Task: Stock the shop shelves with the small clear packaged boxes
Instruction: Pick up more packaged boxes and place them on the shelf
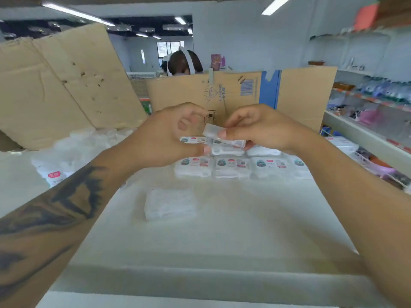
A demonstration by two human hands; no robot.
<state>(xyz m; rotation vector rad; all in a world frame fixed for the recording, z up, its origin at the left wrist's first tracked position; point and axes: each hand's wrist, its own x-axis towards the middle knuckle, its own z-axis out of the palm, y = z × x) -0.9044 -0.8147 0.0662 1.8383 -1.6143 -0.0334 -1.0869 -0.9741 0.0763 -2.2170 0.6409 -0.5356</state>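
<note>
**Little Box Almost on the Shelf**

Two hands meet above the white shelf [222,230]. The right hand [264,127] pinches a small clear box [222,138] between thumb and fingers, so its grip is closed on the box. The left hand [171,138] sits just beside it. Its fingers are curled and its thumb tip touches the box's left end, but I cannot tell if it really holds it.

The box lies flat, with its long side running left to right. Right under it is the row of stocked boxes [238,167], lined up at the back of the shelf. So the next move is likely straight down onto that pile. The right hand is nearer and does the holding.

One loose clear pack [170,204] lies alone, closer to the front. A cardboard carton [307,94] stands behind the row.
</note>
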